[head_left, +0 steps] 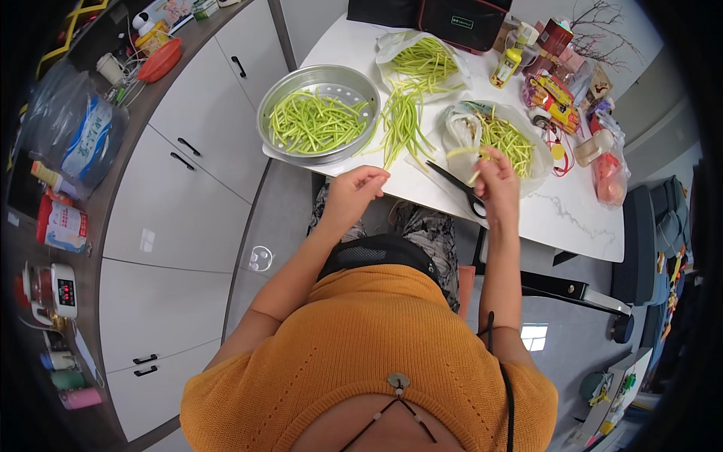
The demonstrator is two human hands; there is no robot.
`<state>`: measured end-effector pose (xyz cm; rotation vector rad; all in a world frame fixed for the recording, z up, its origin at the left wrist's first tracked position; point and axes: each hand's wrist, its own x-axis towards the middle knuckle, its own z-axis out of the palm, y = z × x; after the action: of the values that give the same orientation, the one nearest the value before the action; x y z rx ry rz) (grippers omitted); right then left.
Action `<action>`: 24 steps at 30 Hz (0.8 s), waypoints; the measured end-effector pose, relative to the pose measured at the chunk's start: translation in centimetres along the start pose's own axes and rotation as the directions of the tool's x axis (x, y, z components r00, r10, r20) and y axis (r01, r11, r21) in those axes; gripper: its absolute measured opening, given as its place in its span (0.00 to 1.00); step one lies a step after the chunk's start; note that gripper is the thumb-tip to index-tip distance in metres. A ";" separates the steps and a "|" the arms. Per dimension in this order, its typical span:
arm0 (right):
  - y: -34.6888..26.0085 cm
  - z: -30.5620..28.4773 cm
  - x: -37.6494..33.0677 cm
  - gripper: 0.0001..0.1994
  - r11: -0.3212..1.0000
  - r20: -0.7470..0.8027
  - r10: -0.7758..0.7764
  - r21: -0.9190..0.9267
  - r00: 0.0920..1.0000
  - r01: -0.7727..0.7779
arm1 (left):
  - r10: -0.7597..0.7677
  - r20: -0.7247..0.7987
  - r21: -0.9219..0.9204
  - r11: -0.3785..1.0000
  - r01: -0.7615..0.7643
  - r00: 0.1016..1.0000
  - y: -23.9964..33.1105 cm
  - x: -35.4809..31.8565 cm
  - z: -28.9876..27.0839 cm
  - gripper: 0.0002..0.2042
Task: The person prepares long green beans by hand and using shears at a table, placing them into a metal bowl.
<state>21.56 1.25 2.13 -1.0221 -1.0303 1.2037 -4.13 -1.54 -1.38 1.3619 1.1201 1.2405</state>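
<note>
My left hand (357, 194) is over the table's front edge, its thumb and fingers pinched together. Whatever may be in that pinch is too small to make out. My right hand (498, 184) has its fingers closed on a pale green garlic scape (461, 152). Below it on the table lie black scissors (454, 179). A loose bunch of long garlic scapes (404, 124) spills from a white plastic bag (385, 56) toward the edge. Cut pieces sit in a round metal pan with holes (263, 128) at left. More short pieces (504, 143) fill a plastic bag by my right hand.
On the white table (580, 218), a yellow bottle (505, 68), food packets (553, 104) and a bag of reddish things (608, 177) crowd the right. A black bag (463, 22) stands at the back. Cabinets (181, 203) with a cluttered counter run along the left.
</note>
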 end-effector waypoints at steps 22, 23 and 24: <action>3.6 0.1 2.9 0.18 0.429 0.048 -0.394 -0.874 0.918 0.229 | -0.100 -0.061 0.000 0.995 0.100 0.993 -1.7 0.5 -2.0 0.08; 2.9 0.2 3.0 0.18 0.421 0.038 -0.400 -0.880 0.916 0.221 | -0.105 -0.066 0.004 0.994 0.105 0.992 -1.9 0.5 -2.1 0.09; 2.6 0.0 3.2 0.18 0.398 0.082 -0.423 -0.878 0.902 0.267 | -0.097 -0.070 -0.001 0.995 0.097 0.993 -2.0 0.5 -2.2 0.09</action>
<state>21.19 4.64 -0.17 -1.5425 -1.7047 0.1261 -6.37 -0.64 -3.19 1.2589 1.2225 1.2251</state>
